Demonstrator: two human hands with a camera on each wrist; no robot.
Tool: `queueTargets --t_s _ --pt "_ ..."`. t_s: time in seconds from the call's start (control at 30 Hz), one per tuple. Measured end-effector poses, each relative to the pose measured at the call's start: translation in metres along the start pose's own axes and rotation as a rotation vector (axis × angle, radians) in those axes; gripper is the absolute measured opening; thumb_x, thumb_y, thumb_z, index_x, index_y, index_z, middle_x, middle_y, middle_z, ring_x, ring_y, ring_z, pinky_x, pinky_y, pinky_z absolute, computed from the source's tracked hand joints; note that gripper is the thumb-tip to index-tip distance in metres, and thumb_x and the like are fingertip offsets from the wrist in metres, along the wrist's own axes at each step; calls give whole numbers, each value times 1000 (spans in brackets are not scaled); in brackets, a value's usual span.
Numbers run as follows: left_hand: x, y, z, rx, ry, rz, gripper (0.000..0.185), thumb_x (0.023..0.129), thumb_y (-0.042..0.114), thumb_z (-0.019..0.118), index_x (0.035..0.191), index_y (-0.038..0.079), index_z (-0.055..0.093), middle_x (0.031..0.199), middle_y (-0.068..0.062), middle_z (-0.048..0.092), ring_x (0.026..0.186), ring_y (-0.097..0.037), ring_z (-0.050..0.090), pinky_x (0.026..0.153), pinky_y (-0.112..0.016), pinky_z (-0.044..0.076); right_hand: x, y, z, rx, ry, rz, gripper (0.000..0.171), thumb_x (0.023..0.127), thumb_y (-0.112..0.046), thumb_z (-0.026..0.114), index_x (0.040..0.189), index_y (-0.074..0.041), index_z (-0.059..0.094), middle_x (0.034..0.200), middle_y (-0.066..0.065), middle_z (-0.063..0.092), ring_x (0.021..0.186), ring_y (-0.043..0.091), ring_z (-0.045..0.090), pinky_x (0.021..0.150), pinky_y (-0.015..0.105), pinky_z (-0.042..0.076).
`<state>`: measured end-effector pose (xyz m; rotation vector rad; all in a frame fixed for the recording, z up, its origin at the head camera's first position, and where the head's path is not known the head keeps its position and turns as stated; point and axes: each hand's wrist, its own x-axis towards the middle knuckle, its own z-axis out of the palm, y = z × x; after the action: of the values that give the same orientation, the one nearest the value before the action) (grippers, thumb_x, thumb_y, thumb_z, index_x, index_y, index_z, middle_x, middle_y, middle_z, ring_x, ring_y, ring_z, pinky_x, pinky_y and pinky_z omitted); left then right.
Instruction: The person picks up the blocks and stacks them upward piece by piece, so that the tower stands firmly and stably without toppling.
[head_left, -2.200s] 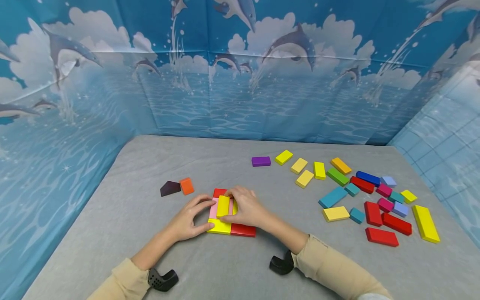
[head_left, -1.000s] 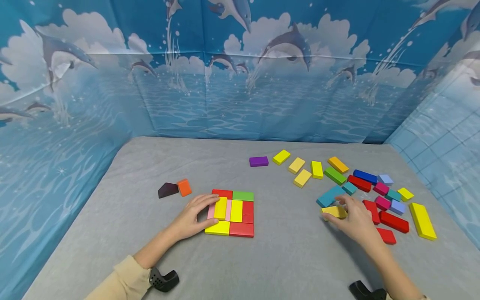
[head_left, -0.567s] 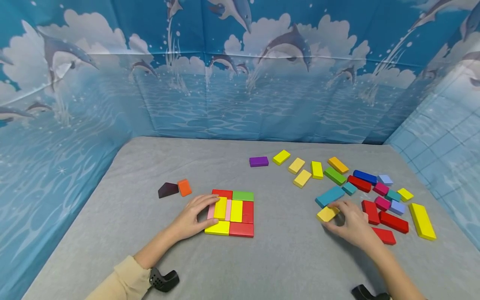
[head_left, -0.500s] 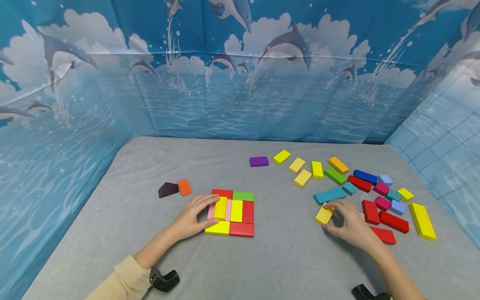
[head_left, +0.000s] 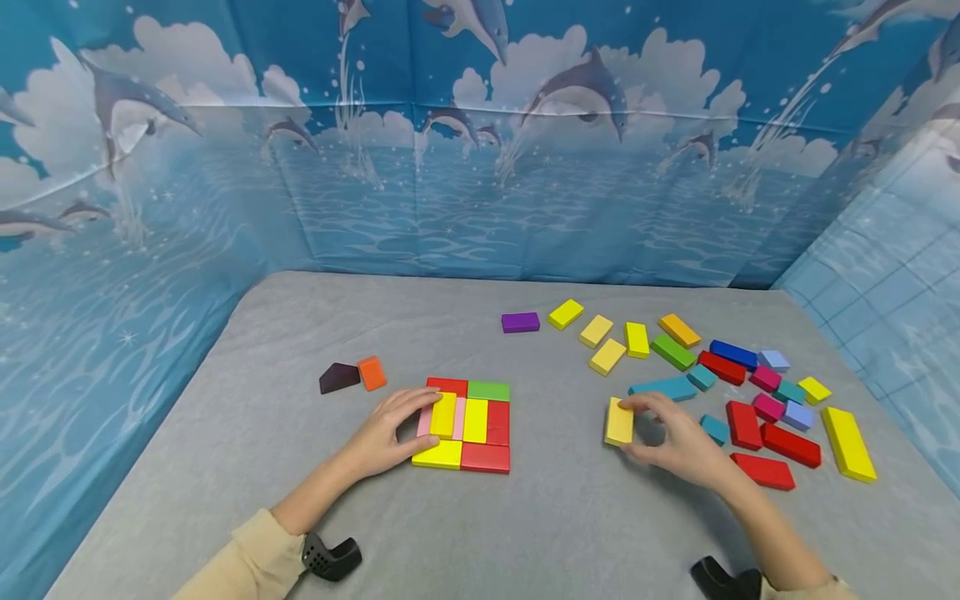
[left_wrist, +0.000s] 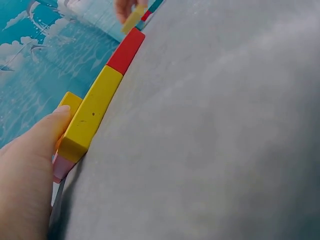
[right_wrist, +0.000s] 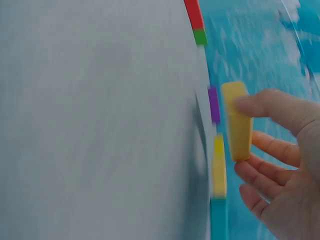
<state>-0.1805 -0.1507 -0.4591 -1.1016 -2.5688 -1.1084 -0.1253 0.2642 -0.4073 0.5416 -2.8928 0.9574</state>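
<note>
Right hand (head_left: pixel 678 437) pinches a yellow block (head_left: pixel 618 421) just above the grey surface (head_left: pixel 300 333).
Thumb and fingers (right_wrist: pixel 270 105) hold the block by its edges, right of centre, between the block square (head_left: pixel 465 423) and the loose blocks (head_left: pixel 742 392) spread toward the right edge. The left hand (head_left: pixel 386 433) rests with nearly straight fingers on the square's left side, thumb against its near yellow piece (left_wrist: pixel 90 117). A dark block (head_left: pixel 339 377) and an orange block (head_left: pixel 372 372) lie together nearer the left edge.
</note>
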Motion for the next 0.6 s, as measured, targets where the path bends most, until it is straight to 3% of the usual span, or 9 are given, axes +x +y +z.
queueTargets --t_s 0.23,0.43,0.6 --pt "0 0 0 -1 10 17 54 82 34 67 130 16 50 133 1 48 120 -19 42 97 -49 34 40 -47 33 127 -36 -141 49 71 -9 77 115 -5 55 118 10 54 104 27 51 81 47 47" --pt "0 1 -2 -11 6 14 54 82 33 67 130 16 50 134 0 48 120 -19 42 97 -49 33 63 -78 63 190 -120 -149 49 74 -15 76 117 -8 55 120 8 52 104 26 50 85 43 47" --pt "-1 1 -3 -14 8 16 54 81 32 68 130 14 51 133 0 48 120 -19 42 97 -48 33 72 -86 79 189 -148 -151 49 75 -21 75 118 -9 55 119 6 52 104 21 49 88 40 46"
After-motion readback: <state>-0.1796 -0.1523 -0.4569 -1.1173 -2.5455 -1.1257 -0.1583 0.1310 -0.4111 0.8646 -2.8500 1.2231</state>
